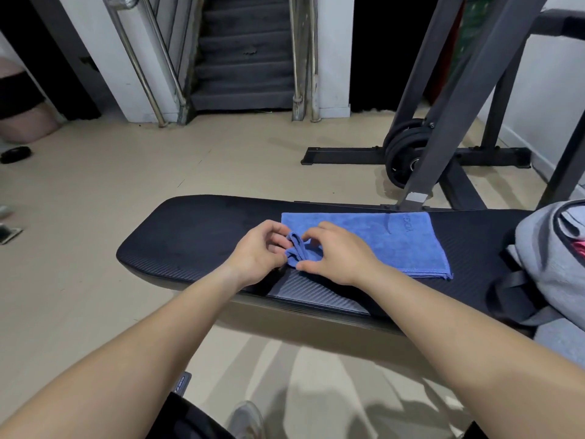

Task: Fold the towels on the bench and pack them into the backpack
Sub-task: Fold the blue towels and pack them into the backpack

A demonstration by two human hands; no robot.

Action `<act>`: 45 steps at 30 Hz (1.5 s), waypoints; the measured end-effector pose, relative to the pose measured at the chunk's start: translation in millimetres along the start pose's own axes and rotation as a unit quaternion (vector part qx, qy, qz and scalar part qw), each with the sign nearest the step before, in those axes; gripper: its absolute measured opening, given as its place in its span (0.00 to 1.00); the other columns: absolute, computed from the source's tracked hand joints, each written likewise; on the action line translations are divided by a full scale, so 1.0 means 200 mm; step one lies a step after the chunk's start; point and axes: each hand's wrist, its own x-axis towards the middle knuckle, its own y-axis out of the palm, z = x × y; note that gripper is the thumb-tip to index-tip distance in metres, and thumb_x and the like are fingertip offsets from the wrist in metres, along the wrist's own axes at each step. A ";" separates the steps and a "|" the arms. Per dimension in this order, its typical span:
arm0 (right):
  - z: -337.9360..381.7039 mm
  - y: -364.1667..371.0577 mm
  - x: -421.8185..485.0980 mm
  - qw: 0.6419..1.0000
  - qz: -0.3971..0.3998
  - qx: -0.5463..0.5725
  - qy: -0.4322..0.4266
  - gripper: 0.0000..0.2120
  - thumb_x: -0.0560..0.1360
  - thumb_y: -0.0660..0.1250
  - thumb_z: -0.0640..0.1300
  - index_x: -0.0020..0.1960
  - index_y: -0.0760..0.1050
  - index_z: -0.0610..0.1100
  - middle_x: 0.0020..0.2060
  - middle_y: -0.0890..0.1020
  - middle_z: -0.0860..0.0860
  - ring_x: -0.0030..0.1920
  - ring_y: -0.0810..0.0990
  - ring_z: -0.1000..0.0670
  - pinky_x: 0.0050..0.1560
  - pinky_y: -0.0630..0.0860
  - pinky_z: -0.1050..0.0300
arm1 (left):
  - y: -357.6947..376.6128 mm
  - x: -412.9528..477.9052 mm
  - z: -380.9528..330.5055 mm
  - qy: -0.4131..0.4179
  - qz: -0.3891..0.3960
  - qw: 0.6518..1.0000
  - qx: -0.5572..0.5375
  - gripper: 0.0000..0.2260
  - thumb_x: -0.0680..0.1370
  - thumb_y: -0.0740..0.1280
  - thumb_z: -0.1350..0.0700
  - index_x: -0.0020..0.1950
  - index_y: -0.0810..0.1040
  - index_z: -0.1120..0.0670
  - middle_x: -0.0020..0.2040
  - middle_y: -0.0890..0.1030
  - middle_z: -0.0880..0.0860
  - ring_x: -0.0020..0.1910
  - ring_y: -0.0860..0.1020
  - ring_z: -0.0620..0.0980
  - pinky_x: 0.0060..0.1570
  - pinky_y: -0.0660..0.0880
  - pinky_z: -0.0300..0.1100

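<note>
Blue towel [389, 245] lies flat on the black padded bench [190, 236], about mid-length and toward the right half. It shows layered edges along the near side and at the near right corner. There is faint lettering and a curved mark near the far right corner. The near left corner is gathered up into a small ridge of creased folds, raised off the pad.

Both hands are at that ridge. Left hand [256, 251] comes in from the left, fingers curled, fingertips against the left side of the bunched cloth and pinching it. Right hand [338, 255] sits on the towel from the right, index finger bent over the top of the ridge and thumb tucked at its near end, so the bunch is caught between them. The hands almost meet across the fold. Both forearms are bare and reach forward from the bottom of the view.

Grey backpack [544, 248] stands on the right end of the bench, just beside the towel but not touching it. Its black straps [512, 286] hang toward the near edge, and something pink [579, 248] shows at its top, partly cut off by the frame.

Beyond the bench there is a beige floor [158, 172]. A dark metal rack [459, 122] stands at far right with black weight plates [405, 153] at its base. A dark staircase [243, 58] with steel handrails [142, 68] is at far centre. A small black disc [15, 153] lies on the floor at far left. A pale shoe [247, 419] is at the bottom edge.
</note>
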 end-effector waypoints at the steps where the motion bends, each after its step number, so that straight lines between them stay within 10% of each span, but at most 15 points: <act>1: 0.01 0.00 0.01 1.000 -0.005 -0.004 -0.003 0.22 0.71 0.71 0.65 0.59 0.75 0.55 0.54 0.75 0.57 0.54 0.76 0.53 0.50 0.75 0.52 | 0.00 0.00 0.00 0.001 0.003 1.000 0.000 0.17 0.72 0.67 0.73 0.57 0.76 0.58 0.45 0.81 0.54 0.37 0.77 0.50 0.45 0.79 0.45; 5: 0.03 0.02 0.04 0.999 -0.029 0.006 0.014 0.16 0.75 0.68 0.62 0.41 0.72 0.50 0.41 0.79 0.56 0.44 0.77 0.52 0.38 0.70 0.55 | 0.02 0.02 0.02 -0.012 0.013 1.000 0.016 0.19 0.72 0.71 0.71 0.58 0.75 0.55 0.43 0.81 0.53 0.35 0.77 0.48 0.48 0.78 0.47; 12: 0.00 -0.01 0.08 0.987 0.007 0.159 0.023 0.09 0.78 0.69 0.51 0.44 0.81 0.46 0.40 0.84 0.46 0.41 0.80 0.47 0.49 0.77 0.48 | 0.01 0.02 0.02 -0.033 -0.025 0.998 0.045 0.18 0.70 0.74 0.66 0.56 0.76 0.52 0.36 0.80 0.47 0.36 0.79 0.47 0.51 0.77 0.47; 18: -0.01 -0.02 0.06 0.982 -0.003 0.187 0.033 0.14 0.80 0.66 0.47 0.36 0.75 0.51 0.35 0.82 0.47 0.35 0.74 0.52 0.43 0.73 0.53 | 0.07 -0.04 -0.02 -0.026 -0.132 0.987 0.092 0.13 0.71 0.69 0.65 0.52 0.75 0.51 0.39 0.79 0.49 0.37 0.76 0.43 0.34 0.69 0.28; 24: 0.01 -0.03 0.04 0.988 -0.020 0.154 0.015 0.14 0.81 0.65 0.47 0.36 0.72 0.55 0.37 0.82 0.50 0.35 0.75 0.54 0.42 0.71 0.55 | 0.12 -0.08 -0.03 0.035 -0.156 0.947 0.277 0.10 0.73 0.62 0.66 0.48 0.73 0.51 0.43 0.76 0.48 0.43 0.75 0.52 0.41 0.70 0.44; 33: 0.00 -0.06 0.04 0.989 -0.061 0.138 -0.001 0.09 0.80 0.65 0.49 0.42 0.77 0.51 0.40 0.83 0.54 0.40 0.78 0.53 0.50 0.78 0.51 | 0.07 -0.11 0.06 0.026 -0.040 0.946 0.322 0.06 0.73 0.71 0.50 0.44 0.74 0.45 0.45 0.73 0.45 0.44 0.75 0.46 0.44 0.74 0.45; 41: 0.00 -0.08 0.04 0.993 -0.082 0.083 -0.022 0.07 0.80 0.65 0.50 0.48 0.80 0.50 0.45 0.81 0.54 0.42 0.75 0.53 0.50 0.77 0.49 | 0.08 -0.11 0.06 0.145 -0.013 0.886 0.440 0.09 0.76 0.61 0.60 0.47 0.74 0.46 0.45 0.71 0.46 0.46 0.70 0.50 0.37 0.65 0.44; 45: 0.03 -0.08 0.03 0.994 -0.048 0.100 -0.019 0.04 0.78 0.68 0.49 0.49 0.82 0.50 0.42 0.84 0.55 0.42 0.79 0.53 0.50 0.78 0.51 | 0.05 -0.10 0.07 0.050 0.027 0.917 0.394 0.07 0.76 0.61 0.55 0.39 0.75 0.46 0.43 0.73 0.45 0.43 0.73 0.48 0.39 0.71 0.44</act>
